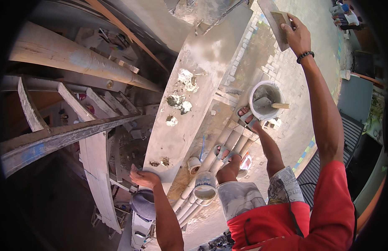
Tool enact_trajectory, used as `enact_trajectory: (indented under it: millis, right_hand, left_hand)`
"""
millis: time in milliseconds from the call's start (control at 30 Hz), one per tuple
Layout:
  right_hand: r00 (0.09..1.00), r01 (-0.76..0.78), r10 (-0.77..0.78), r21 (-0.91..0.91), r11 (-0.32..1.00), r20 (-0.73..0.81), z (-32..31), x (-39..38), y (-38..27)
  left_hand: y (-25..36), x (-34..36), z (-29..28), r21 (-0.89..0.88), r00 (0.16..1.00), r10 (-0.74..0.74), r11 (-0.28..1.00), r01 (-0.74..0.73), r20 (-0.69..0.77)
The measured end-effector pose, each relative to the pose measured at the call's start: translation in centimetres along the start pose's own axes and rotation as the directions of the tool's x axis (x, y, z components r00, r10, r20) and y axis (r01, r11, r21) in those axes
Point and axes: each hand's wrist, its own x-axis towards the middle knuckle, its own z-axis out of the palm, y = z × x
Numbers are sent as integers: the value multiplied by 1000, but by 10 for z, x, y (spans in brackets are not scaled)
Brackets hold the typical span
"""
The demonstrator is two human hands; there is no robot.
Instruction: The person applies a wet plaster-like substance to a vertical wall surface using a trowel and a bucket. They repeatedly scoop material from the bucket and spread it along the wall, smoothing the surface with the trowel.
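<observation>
High at the right, my right hand point(297, 37) is closed around the wooden grip of a flat rectangular plastering trowel point(267, 16). Its metal blade is held out in the air, away from the wall. My left hand point(144, 178) rests at the left edge of a long grey concrete wall face point(194, 98), low down, with its fingers stretched out and no tool in it. Rough white patches point(187, 80) and dark hollows point(160, 162) mark this face. A white bucket point(252, 100) stands beside my foot, with grey mix and a wooden-handled tool point(281, 106) inside.
My sandalled feet stand on several round poles point(227, 140) high above the paved ground point(286, 83). A pale bucket point(205, 188) and a smaller one point(194, 164) sit by the poles. Timber framing point(68, 129) and a thick pole point(77, 58) fill the left. People point(346, 16) are far off.
</observation>
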Motion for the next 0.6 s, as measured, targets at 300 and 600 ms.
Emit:
enact_trajectory:
  millis: [300, 600]
  right_hand:
    - [986, 80, -92, 88, 993, 140, -1, -22, -8]
    - [939, 219, -226, 57, 974, 261, 7, -43, -45]
  left_hand:
    - [-4, 2, 2, 35, 995, 71, 997, -68, -68]
    - [0, 2, 3, 0, 993, 76, 997, -76, -86]
